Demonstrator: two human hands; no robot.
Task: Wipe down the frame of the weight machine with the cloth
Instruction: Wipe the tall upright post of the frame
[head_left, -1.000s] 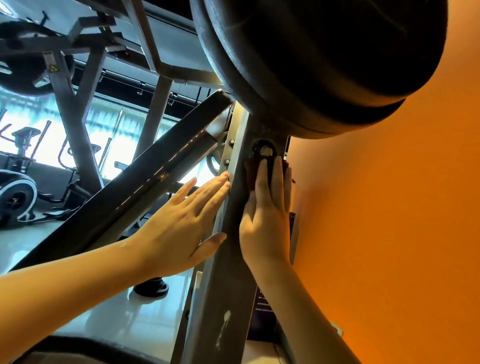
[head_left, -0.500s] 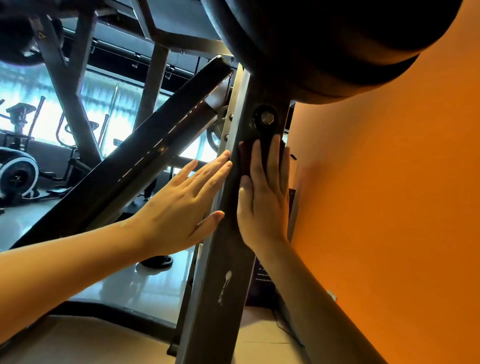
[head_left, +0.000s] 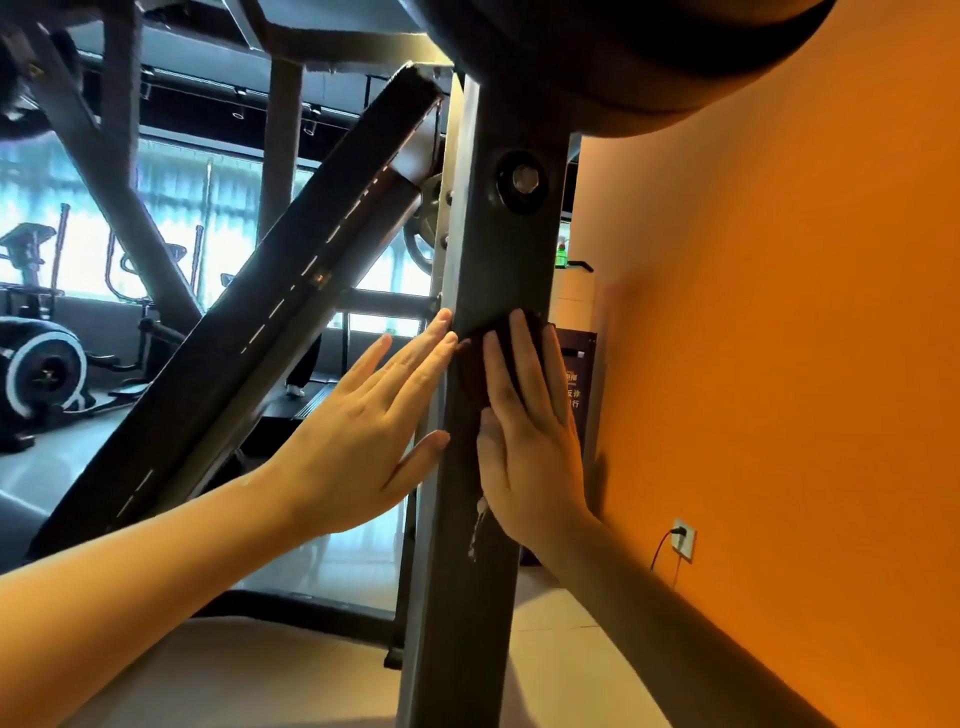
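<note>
Head view: the fingers (head_left: 524, 364) of the right hand (head_left: 530, 452) are laid straight and together, pressed flat on the cloth (head_left: 469, 382), which is pinned to the grey post (head_left: 493, 249) in the middle of the picture. The fingers (head_left: 434, 343) of the left hand (head_left: 363, 441) are straight, a little apart, touching only the left edge of the post; nothing is held. The long axis of the post runs from top to bottom, so the stroke is probably to be led along it: upward to the bolt (head_left: 522, 181) or downward past the white mark (head_left: 474, 530).
</note>
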